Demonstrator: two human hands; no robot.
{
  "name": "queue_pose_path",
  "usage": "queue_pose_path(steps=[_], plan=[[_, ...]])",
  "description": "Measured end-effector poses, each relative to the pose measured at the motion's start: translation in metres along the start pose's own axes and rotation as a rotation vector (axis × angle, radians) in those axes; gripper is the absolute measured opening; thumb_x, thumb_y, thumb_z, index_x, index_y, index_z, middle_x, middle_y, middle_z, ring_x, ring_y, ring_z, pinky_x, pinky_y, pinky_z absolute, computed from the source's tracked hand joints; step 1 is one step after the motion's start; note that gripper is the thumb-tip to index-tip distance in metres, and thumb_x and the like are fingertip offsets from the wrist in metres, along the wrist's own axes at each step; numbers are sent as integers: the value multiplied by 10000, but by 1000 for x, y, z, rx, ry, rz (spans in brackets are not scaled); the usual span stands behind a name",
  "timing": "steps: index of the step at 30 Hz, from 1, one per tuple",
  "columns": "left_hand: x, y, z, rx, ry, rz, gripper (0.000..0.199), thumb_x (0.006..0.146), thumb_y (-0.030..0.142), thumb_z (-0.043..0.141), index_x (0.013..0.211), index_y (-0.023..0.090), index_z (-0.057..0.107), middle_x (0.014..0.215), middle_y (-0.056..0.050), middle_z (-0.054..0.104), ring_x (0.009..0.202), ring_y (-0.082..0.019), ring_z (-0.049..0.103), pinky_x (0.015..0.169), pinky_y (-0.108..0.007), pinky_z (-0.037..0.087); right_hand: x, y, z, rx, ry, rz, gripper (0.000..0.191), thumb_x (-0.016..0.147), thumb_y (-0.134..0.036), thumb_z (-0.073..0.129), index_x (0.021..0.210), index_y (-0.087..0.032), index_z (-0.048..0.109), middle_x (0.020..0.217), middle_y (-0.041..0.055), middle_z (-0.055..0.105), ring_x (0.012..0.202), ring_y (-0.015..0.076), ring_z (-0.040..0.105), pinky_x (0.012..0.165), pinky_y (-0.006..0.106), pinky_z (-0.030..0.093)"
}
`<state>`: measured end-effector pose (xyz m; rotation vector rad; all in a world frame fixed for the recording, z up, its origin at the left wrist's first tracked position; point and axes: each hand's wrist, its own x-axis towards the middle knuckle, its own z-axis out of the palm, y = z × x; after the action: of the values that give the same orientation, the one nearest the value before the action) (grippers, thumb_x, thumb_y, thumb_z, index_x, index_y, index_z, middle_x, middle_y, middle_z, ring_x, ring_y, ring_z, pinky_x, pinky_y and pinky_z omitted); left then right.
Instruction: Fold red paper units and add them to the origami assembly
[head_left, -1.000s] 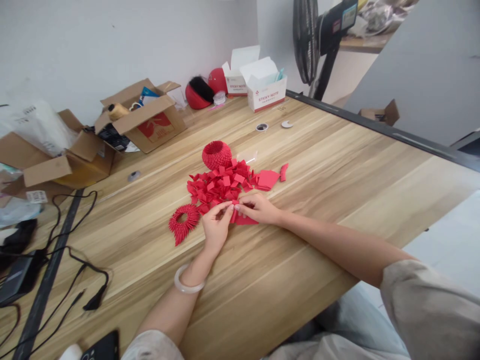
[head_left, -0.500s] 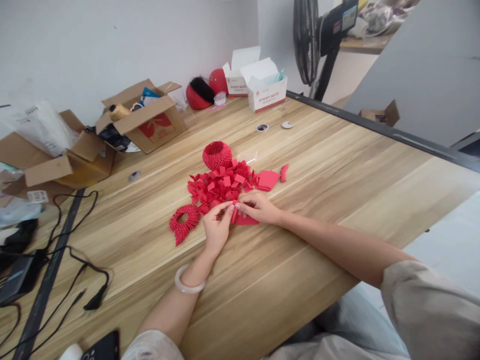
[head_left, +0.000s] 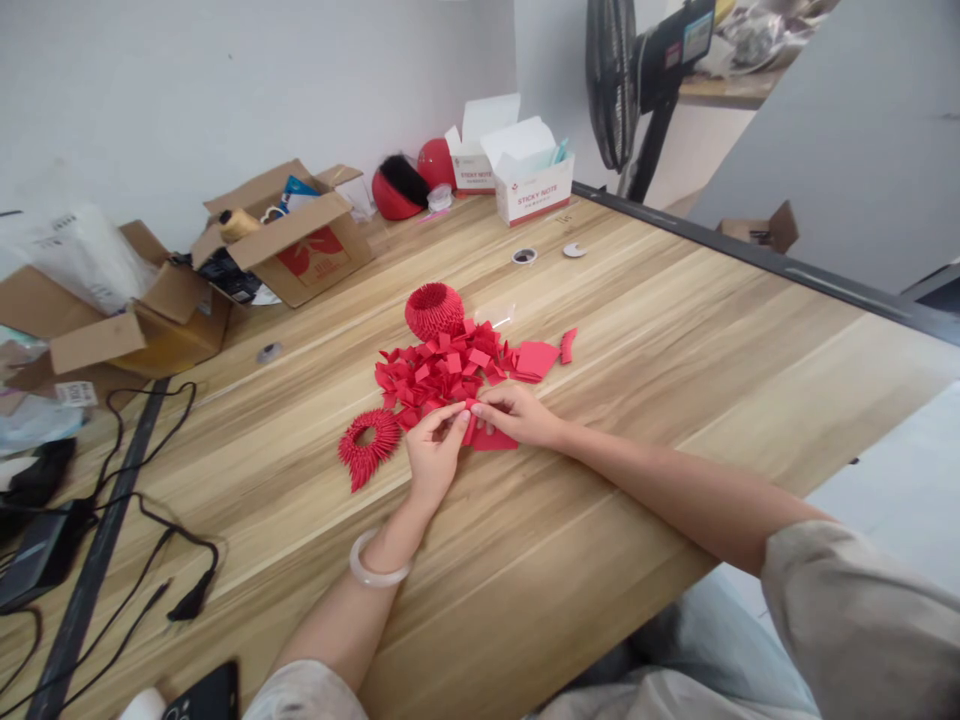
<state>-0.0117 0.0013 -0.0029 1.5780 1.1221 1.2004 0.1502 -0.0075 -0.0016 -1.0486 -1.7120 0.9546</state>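
Red ring (head_left: pixel 364 465) beside your left hand (head_left: pixel 433 462): nudge could shift it. Loose pile (head_left: pixel 442 368) just beyond: stray knuckle could scatter it. Red strip (head_left: pixel 469 431), near side of pile, pinched by fingers of left hand and right hand (head_left: pixel 523 418): uneven pull might skew it. Red sheet (head_left: pixel 496 441) beneath: brushing could slide it.

Paper pile (head_left: pixel 450 362) on table (head_left: pixel 675 330), bowl (head_left: pixel 435 318) behind it, ring (head_left: pixel 384 432) left of left hand (head_left: pixel 433 464), cartons (head_left: pixel 322 255) at back left, fan (head_left: pixel 613 85) beyond table.
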Motion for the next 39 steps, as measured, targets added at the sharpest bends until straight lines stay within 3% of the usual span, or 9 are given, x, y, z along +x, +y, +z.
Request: queue_pose_path(steps=[39], plan=[[0, 2, 1, -60, -2, -13, 246, 674, 276, 714, 878, 138, 715, 828, -74, 728, 723, -144, 665, 706, -260, 549, 0, 2, 1, 53, 30, -7, 433, 842, -479, 502, 607, -126, 587, 566, 28, 613, 526, 96, 544, 539, 199, 415]])
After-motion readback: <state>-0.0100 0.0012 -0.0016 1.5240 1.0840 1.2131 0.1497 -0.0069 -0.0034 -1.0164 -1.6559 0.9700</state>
